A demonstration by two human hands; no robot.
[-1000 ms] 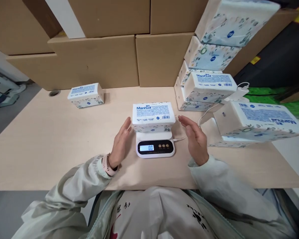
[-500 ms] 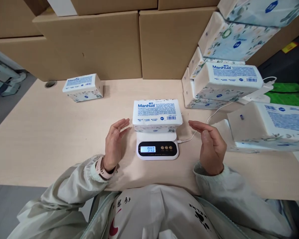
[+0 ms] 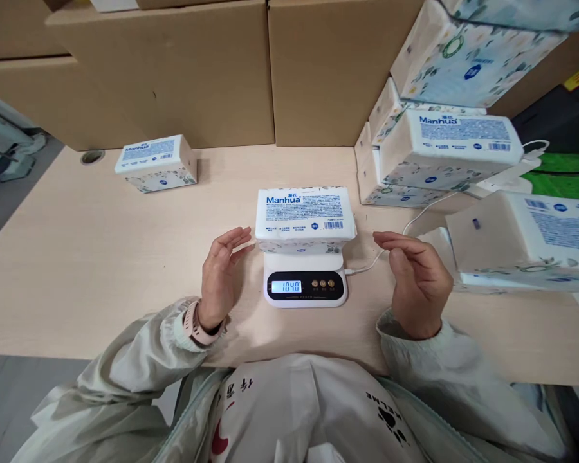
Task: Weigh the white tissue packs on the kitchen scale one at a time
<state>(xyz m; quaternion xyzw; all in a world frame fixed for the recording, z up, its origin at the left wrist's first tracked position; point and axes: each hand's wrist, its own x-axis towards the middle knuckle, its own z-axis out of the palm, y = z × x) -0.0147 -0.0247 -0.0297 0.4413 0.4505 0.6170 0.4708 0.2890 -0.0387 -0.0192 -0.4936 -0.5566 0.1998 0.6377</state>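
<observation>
A white pack of tissues [image 3: 305, 218] with blue "Manhua" print rests on a white digital scale [image 3: 305, 299], whose lit display reads 104.0. My left hand [image 3: 222, 276] is just left of the pack, apart from it, with fingers stretched out and nothing held. To the right, separated by a wider gap, my right hand [image 3: 417, 280] is raised over the table, also open and holding nothing. A white cable [image 3: 367, 267] runs from the scale's right side and passes behind my right hand.
One tissue pack [image 3: 158, 164] lies at the back left, near a round cable hole [image 3: 92, 157]. More packs [image 3: 456, 151] are stacked at the back right, and others [image 3: 525, 235] lie at the right. Cardboard boxes [image 3: 174, 77] form a wall behind the table [image 3: 91, 270].
The scale's reading has risen from what looks like 94.0 to 104.0. My right hand has shifted slightly right, away from the pack. The camera view has tilted down a little.
</observation>
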